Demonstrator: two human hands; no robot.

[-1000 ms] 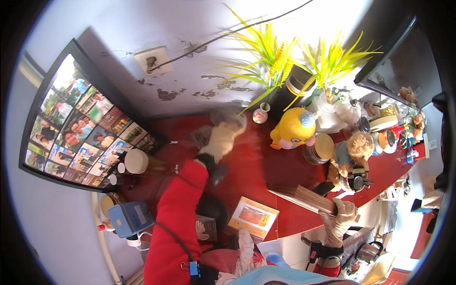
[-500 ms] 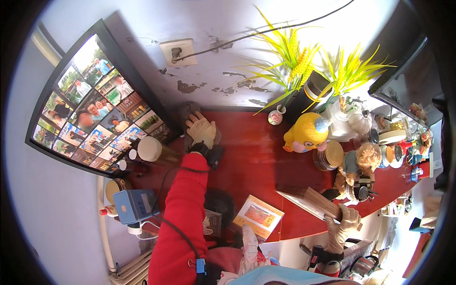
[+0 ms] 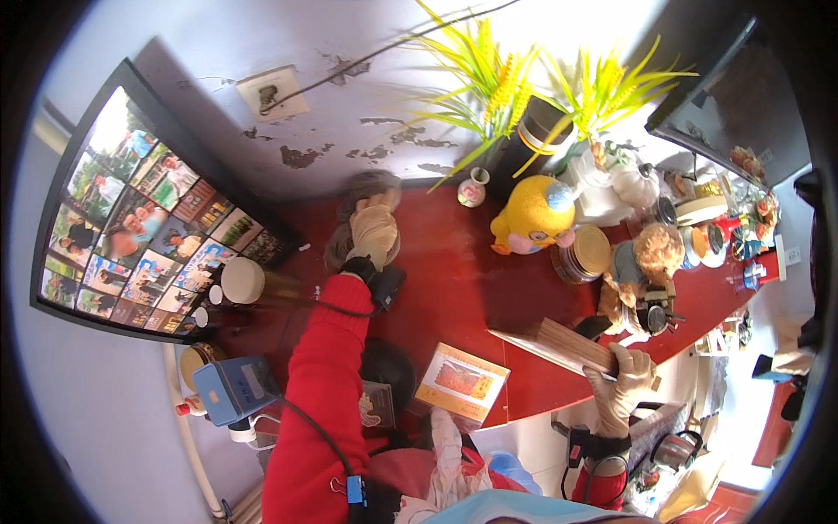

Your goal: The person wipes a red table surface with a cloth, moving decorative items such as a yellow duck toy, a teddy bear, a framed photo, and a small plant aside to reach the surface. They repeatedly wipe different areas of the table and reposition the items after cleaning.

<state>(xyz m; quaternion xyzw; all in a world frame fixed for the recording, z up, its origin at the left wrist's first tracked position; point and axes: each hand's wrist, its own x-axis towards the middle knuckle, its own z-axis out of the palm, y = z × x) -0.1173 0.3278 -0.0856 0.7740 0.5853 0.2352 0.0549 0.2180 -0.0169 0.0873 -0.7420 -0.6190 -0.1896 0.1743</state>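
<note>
My left hand [image 3: 374, 234], in a pale glove, presses down on a bunched dark grey cloth [image 3: 374, 183] at the back of the red tabletop [image 3: 436, 271], close to the wall. Its fingers look drawn together over the cloth, which shows on both sides of them. At the front edge, on the right, my right hand [image 3: 625, 389], also gloved, grips a wooden frame-like board [image 3: 566, 343]. That board is tilted up from the table. Between my arms lies a cream and orange box [image 3: 463, 384], beside a round black object [image 3: 391, 371].
A large photo frame [image 3: 140, 231] leans at the left, with a lidded jar [image 3: 243, 279] and a blue box [image 3: 231, 390] nearby. Toward the right stand a small vase [image 3: 472, 188], a yellow duck toy [image 3: 534, 217], a jar [image 3: 582, 253], a teddy bear [image 3: 642, 262] and a dark screen [image 3: 724, 109].
The view has shifted, so things sit further left. My left hand's fingers, spread before, are now closer together on the cloth, which shows more beyond them. My right hand still holds the board.
</note>
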